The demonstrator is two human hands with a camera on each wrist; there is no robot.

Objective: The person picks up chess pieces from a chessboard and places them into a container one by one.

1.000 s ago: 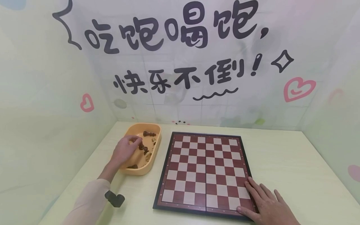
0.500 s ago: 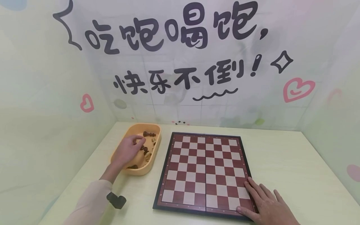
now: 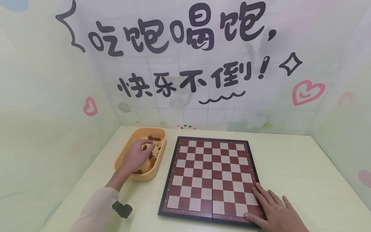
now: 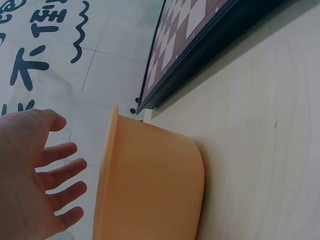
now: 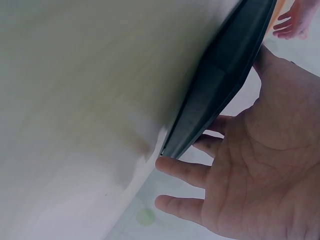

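My left hand is above an orange plastic tray at the left of the table. Its fingers are spread and loosely bent, and the left wrist view shows nothing between the left hand's fingers. Inside the tray lie several chess pieces, among them a dark one near the far end and a light one. Part of the tray's inside is hidden by the hand. My right hand rests, fingers extended, on the near right edge of a red and white chessboard.
The chessboard lies flat in the middle of the pale table, with a seam down its centre. Behind the table hangs a white printed backdrop with dark lettering. A dark device is at the left sleeve.
My left hand has shifted slightly right and forward over the tray, moving away from the left rim. The right hand and chessboard have stayed in place.
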